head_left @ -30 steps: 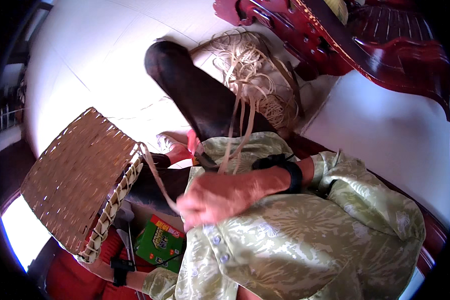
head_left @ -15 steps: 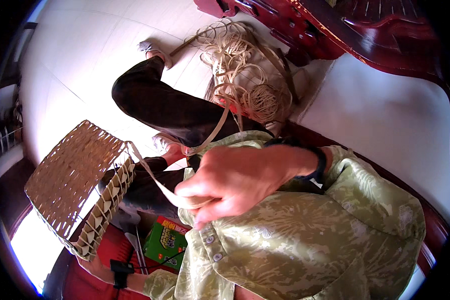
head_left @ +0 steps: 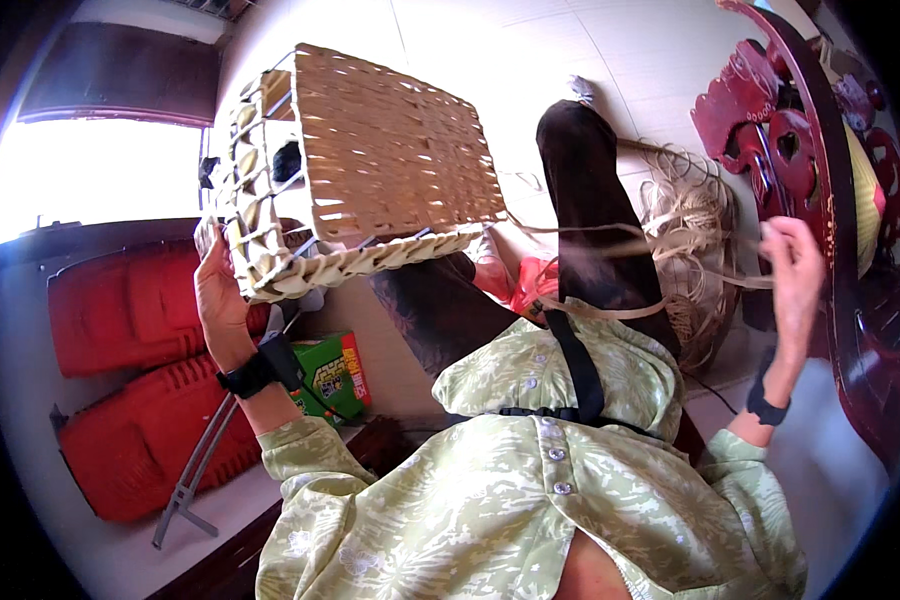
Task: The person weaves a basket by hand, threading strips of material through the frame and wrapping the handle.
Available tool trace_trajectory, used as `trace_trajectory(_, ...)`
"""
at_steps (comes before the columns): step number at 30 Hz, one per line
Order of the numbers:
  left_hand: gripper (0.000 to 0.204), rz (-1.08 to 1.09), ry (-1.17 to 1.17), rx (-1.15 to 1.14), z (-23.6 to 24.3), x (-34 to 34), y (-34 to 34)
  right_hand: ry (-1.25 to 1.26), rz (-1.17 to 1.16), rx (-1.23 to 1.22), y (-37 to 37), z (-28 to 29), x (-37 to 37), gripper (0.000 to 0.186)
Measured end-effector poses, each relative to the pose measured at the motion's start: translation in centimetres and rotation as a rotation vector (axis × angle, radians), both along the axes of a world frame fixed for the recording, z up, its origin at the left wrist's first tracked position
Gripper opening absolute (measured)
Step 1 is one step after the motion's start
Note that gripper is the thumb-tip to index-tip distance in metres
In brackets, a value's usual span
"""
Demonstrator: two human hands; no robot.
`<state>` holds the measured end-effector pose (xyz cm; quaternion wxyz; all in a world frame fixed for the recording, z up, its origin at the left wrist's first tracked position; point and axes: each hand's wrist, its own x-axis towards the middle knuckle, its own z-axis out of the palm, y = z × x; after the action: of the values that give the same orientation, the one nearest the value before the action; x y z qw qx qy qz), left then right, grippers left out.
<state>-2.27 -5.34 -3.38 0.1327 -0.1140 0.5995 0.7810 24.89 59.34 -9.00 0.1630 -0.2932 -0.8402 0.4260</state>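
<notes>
A rectangular woven basket point(head_left: 400, 150) is held up at the left, its brown woven base facing up and its side a lattice with a braided rim on a wire frame. My left hand point(head_left: 222, 295) grips its lower left corner; the fingertips are partly behind the rim. A pale flat strip point(head_left: 610, 238) runs from the basket's right corner across my lap toward my right hand point(head_left: 795, 265), which is stretched far to the right. The fingers of that hand look pinched around the strip, slightly blurred by motion. More strip loops down over my knee.
A tangled heap of straw-coloured strips point(head_left: 692, 220) lies on the floor beyond my knee. Carved dark red furniture point(head_left: 840, 150) stands at the right. Red cushions point(head_left: 150, 300), a green box point(head_left: 330, 372) and a metal stand point(head_left: 195, 490) are on the left.
My right hand has swung far out to the right, drawing the strip out long. My left hand has raised and turned the basket. The view has shifted.
</notes>
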Motion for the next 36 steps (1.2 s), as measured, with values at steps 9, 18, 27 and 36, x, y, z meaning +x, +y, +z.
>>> trace_trajectory(9, 0.010, -0.089, 0.154, 0.036, 3.7, 3.5, 12.9, 0.204, 0.397, -0.146, -11.9, 4.7, -12.5, 0.033)
trace_trajectory(18, 0.014, -0.487, 0.231, -0.179, 3.1, 5.2, 23.5, 0.261, 0.468, -0.029, -12.5, 4.7, -14.8, 0.059)
trace_trajectory(27, 0.015, -0.602, 0.121, -0.190, 0.4, 8.1, 25.7, 0.081, 0.378, -0.240, -12.6, 0.6, -8.4, 0.054)
trace_trajectory(36, 0.011, -0.255, 0.074, -0.118, -1.1, 12.3, 26.2, 0.173, 0.327, -0.211, -13.6, -0.5, -7.2, 0.043)
